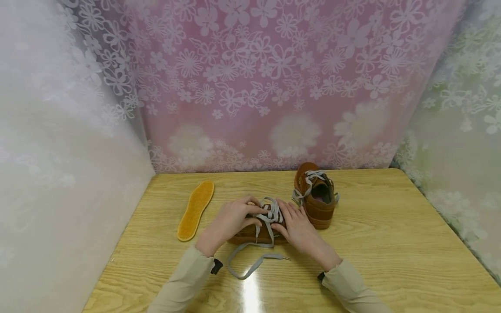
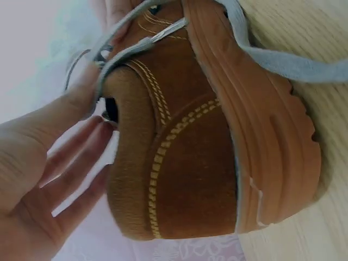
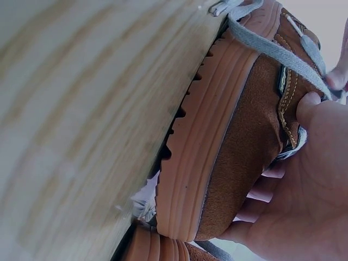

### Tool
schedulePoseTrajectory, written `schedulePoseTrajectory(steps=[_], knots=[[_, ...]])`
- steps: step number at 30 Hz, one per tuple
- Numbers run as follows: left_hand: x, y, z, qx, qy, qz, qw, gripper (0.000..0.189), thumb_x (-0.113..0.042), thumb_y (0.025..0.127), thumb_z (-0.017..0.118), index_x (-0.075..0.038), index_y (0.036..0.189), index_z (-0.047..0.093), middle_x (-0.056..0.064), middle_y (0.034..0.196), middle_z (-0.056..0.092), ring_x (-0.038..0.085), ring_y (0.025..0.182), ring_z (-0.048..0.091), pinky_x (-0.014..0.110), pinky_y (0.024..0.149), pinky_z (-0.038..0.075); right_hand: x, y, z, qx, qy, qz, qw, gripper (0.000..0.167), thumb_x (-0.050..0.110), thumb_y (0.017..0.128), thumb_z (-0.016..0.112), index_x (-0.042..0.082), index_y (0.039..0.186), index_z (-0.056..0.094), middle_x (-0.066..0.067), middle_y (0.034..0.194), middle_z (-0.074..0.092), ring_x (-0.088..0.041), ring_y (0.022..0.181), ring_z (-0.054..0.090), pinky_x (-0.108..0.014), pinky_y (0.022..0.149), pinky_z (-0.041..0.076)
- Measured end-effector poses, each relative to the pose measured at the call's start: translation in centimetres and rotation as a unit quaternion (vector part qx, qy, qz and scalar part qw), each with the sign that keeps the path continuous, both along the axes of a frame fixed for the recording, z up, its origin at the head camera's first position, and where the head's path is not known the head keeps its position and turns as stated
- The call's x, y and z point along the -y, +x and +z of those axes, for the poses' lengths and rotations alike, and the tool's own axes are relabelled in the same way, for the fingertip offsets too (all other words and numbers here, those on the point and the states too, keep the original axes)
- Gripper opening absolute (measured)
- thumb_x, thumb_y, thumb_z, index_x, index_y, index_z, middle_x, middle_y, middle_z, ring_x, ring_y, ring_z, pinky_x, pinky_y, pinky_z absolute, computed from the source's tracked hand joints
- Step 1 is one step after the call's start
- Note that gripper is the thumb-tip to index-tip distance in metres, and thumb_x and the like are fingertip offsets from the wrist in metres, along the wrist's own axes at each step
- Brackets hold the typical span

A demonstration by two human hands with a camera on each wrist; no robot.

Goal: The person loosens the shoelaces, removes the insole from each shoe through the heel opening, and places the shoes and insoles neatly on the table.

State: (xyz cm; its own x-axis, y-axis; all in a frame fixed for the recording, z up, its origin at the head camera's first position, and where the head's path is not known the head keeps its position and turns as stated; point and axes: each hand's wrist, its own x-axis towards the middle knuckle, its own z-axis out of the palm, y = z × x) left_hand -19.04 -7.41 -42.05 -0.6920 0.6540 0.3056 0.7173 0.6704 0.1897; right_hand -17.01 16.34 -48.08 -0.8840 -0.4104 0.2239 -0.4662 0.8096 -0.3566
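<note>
A brown suede shoe (image 1: 242, 237) with a thick rubber sole lies sideways on the table, its toe to the right. My left hand (image 1: 232, 217) is over the shoe's opening, thumb and forefinger pinching the grey shoelace (image 2: 122, 54) by the tongue. The other left fingers spread behind the collar in the left wrist view. My right hand (image 1: 299, 230) grips the front of the shoe (image 3: 239, 141), its thumb pressing beside the eyelets and its fingers over the far side. One loose lace end (image 1: 262, 261) curls across the table in front.
A second brown shoe (image 1: 321, 211), laced in grey, stands behind my right hand, toe toward the back. An orange-yellow insole (image 1: 195, 211) lies on the wooden table (image 1: 391, 243) at the left. Flowered curtains (image 1: 266, 87) hang at the back and both sides.
</note>
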Motion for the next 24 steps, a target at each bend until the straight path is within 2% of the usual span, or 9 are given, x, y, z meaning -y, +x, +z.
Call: schedulePoseTrajectory(steps=[3,7,10,12,14,16,18,21,24], knots=[[-0.4,-0.5,0.0,-0.02,0.018,0.017,0.9995,0.021,-0.027,0.088,0.078,-0.028,0.109,0.081,-0.007,0.102,0.069,0.004,0.067,0.061,0.015,0.055,0.046,-0.1,0.0,-0.1,0.0,0.004,-0.001,1.0,0.076,0.041,0.102,0.059,0.004,0.16,0.026,-0.025,0.153,0.043,-0.048,0.142,0.037,-0.069,0.112,0.029],[-1.1,-1.7,0.6,-0.025,0.023,0.059,0.9977,0.011,-0.026,0.092,0.075,-0.024,0.099,0.083,-0.007,0.082,0.068,0.004,0.057,0.054,0.016,0.049,0.041,0.0,0.2,-0.2,-0.005,0.003,0.002,1.0,0.075,0.04,0.102,0.059,0.004,0.159,0.027,-0.025,0.152,0.044,-0.049,0.141,0.038,-0.07,0.11,0.03],[-1.8,-2.6,1.4,-0.025,0.024,0.106,0.9937,0.018,-0.031,0.098,0.068,-0.02,0.1,0.082,-0.007,0.069,0.066,0.004,0.05,0.05,0.018,0.044,0.038,0.1,0.2,-0.1,-0.017,0.001,0.003,0.9999,0.075,0.039,0.101,0.061,0.003,0.159,0.029,-0.026,0.15,0.046,-0.049,0.14,0.04,-0.071,0.109,0.031],[-2.2,-3.2,2.0,-0.026,0.039,0.132,0.9901,0.02,-0.031,0.1,0.065,-0.02,0.103,0.08,-0.007,0.068,0.068,0.003,0.045,0.045,0.018,0.041,0.034,0.1,0.2,-0.1,-0.023,0.001,0.001,0.9997,0.074,0.039,0.101,0.062,0.003,0.158,0.03,-0.026,0.15,0.047,-0.049,0.139,0.04,-0.071,0.109,0.032],[-2.6,-3.5,2.5,-0.029,0.062,0.145,0.9871,0.019,-0.026,0.102,0.063,-0.019,0.11,0.079,-0.004,0.072,0.072,0.004,0.04,0.038,0.018,0.037,0.029,0.1,0.2,-0.1,-0.029,0.0,0.0,0.9996,0.074,0.038,0.101,0.062,0.002,0.158,0.031,-0.026,0.149,0.047,-0.049,0.139,0.041,-0.07,0.109,0.032],[-2.8,-3.7,2.7,-0.033,0.085,0.142,0.9856,0.02,-0.019,0.102,0.064,-0.018,0.117,0.077,-0.002,0.082,0.076,0.005,0.038,0.032,0.018,0.037,0.026,0.1,0.2,0.0,-0.034,-0.002,0.0,0.9994,0.074,0.037,0.101,0.063,0.002,0.157,0.032,-0.026,0.149,0.048,-0.049,0.139,0.041,-0.07,0.109,0.032],[-2.9,-3.8,2.6,-0.035,0.088,0.134,0.9865,0.024,-0.014,0.102,0.063,-0.018,0.122,0.075,0.001,0.088,0.077,0.007,0.036,0.026,0.018,0.038,0.022,0.1,0.2,-0.1,-0.036,-0.002,0.0,0.9994,0.073,0.037,0.101,0.062,0.002,0.157,0.031,-0.025,0.149,0.048,-0.049,0.139,0.041,-0.07,0.109,0.032],[-2.9,-3.8,2.2,-0.018,0.047,0.121,0.9914,0.027,-0.013,0.103,0.062,-0.02,0.126,0.073,0.001,0.091,0.077,0.006,0.038,0.028,0.018,0.039,0.023,0.0,0.2,-0.2,-0.039,-0.001,0.002,0.9992,0.072,0.038,0.102,0.06,0.002,0.157,0.031,-0.025,0.149,0.047,-0.048,0.139,0.042,-0.07,0.109,0.032],[-2.7,-3.7,1.6,0.036,-0.009,0.106,0.9937,0.03,-0.012,0.103,0.06,-0.019,0.131,0.07,0.003,0.104,0.076,0.008,0.043,0.039,0.019,0.04,0.026,-0.1,0.2,-0.3,-0.038,0.001,0.002,0.9993,0.072,0.04,0.102,0.059,0.003,0.158,0.031,-0.025,0.15,0.047,-0.048,0.139,0.041,-0.07,0.109,0.032]])
